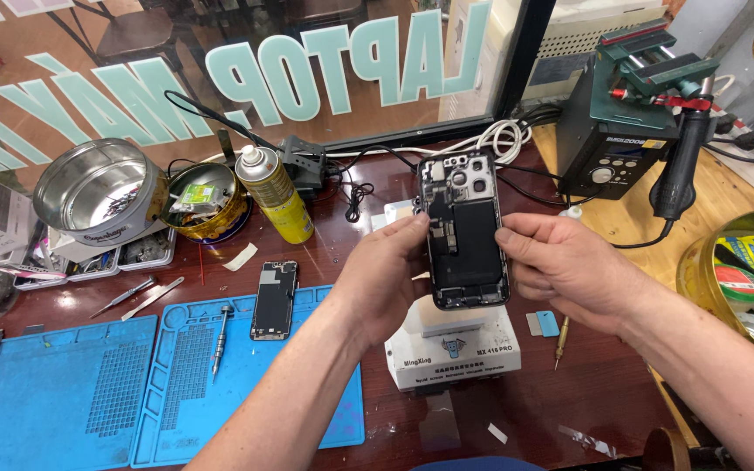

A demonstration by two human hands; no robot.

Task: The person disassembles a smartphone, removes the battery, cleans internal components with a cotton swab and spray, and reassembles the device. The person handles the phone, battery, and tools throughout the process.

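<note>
Holding the opened phone (462,231) upright between us — long axis vertical — our left hand (386,275) and right hand (560,262) pinch its side edges (insides facing us). It hangs just above the white heating pad (455,344).

A dark red-brown table (569,392) holds everything. Two blue mats (54,392) lie side by side at the left. A black phone part (274,299) and a small screwdriver (221,340) lie on the right mat. A yellow spray can (276,194) stands near two round tins (98,187). A white box machine (452,349) sits in the middle, and a dark green machine (608,144) stands at the back right
</note>
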